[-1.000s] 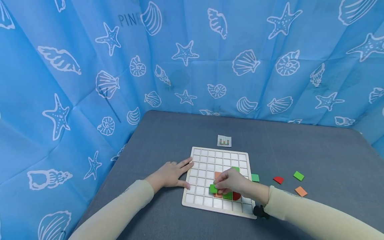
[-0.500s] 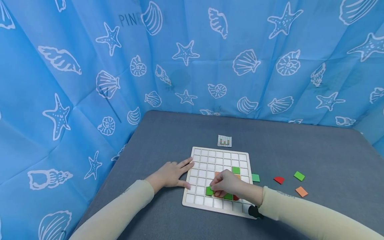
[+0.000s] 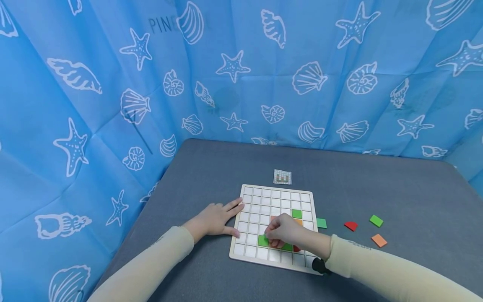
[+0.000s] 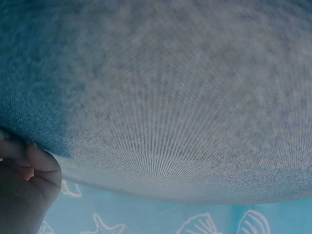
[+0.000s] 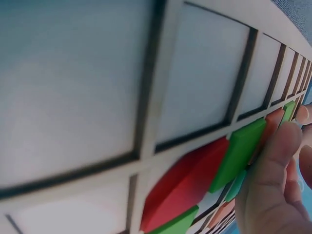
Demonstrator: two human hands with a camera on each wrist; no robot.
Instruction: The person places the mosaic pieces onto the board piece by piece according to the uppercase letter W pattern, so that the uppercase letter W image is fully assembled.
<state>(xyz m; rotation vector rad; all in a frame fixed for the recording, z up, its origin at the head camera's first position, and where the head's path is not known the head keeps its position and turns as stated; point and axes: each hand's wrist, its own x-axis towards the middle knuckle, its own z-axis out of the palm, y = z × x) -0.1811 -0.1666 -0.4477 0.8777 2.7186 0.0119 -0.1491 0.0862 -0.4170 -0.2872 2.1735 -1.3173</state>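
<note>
A white wooden grid board (image 3: pixel 260 202) lies on the grey table. My left hand (image 3: pixel 213 220) rests at its left edge, fingers spread, with fingertips and thumb touching the rim. Over the lower middle of the board, my right hand (image 3: pixel 284 230) pinches a green square tile (image 3: pixel 263 240), which sits at a cell left of the other pieces. Beside it in the right wrist view are an orange tile (image 5: pixel 274 122), another green tile (image 5: pixel 239 152) and a red rounded piece (image 5: pixel 187 181). Farther up the board lies a green tile (image 3: pixel 296 214). My right hand covers part of the pattern.
A small pattern card (image 3: pixel 282 177) lies beyond the board. Right of the board are a teal-green tile (image 3: pixel 321 223), a red rounded piece (image 3: pixel 351 226), a green tile (image 3: pixel 376 221) and an orange tile (image 3: pixel 379 240). A blue seashell curtain (image 3: pixel 264 96) hangs behind the table.
My right hand has moved slightly left with the green tile, which has gone from tilted in the fingers to lying flat at a cell. My left hand has stayed in place.
</note>
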